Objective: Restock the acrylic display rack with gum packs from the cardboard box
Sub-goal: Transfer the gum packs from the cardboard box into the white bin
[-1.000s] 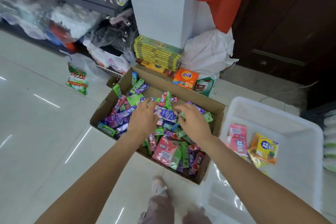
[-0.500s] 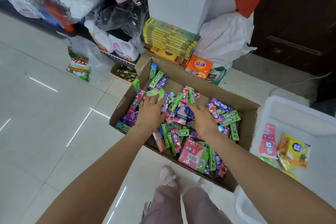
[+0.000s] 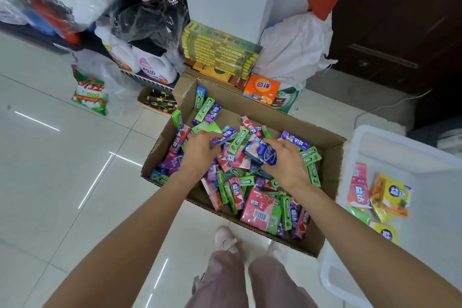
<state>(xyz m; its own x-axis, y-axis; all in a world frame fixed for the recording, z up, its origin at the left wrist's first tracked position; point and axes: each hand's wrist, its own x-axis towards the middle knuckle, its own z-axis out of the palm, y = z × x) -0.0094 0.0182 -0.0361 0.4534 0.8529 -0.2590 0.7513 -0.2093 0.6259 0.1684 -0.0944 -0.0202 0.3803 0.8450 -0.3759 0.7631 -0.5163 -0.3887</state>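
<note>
A person is bending over the cardboard box (image 3: 327,230), which is sitting on the tiled floor (image 3: 62,170) and holding a loose heap of gum packs (image 3: 260,207) in green, pink, purple and blue. Both hands are reaching down into the heap. The right hand (image 3: 287,160) is lying at the middle of the pile, its thumb and fingers (image 3: 271,142) curling round a blue-and-white pouch (image 3: 261,151) that is tilting up out of the packs beneath it. The left hand (image 3: 200,152) is resting palm-down just beside it, its fingers (image 3: 212,136) bending into the packs; a purple pack (image 3: 228,135) is lying at their tips, but whether they are gripping it cannot be told. Beyond the fingertips of both hands, more packs are lying against the far wall of the box. Off to the outer side of the right hand, a white bin (image 3: 375,142) is holding a few pink and yellow pouches (image 3: 390,195).
</note>
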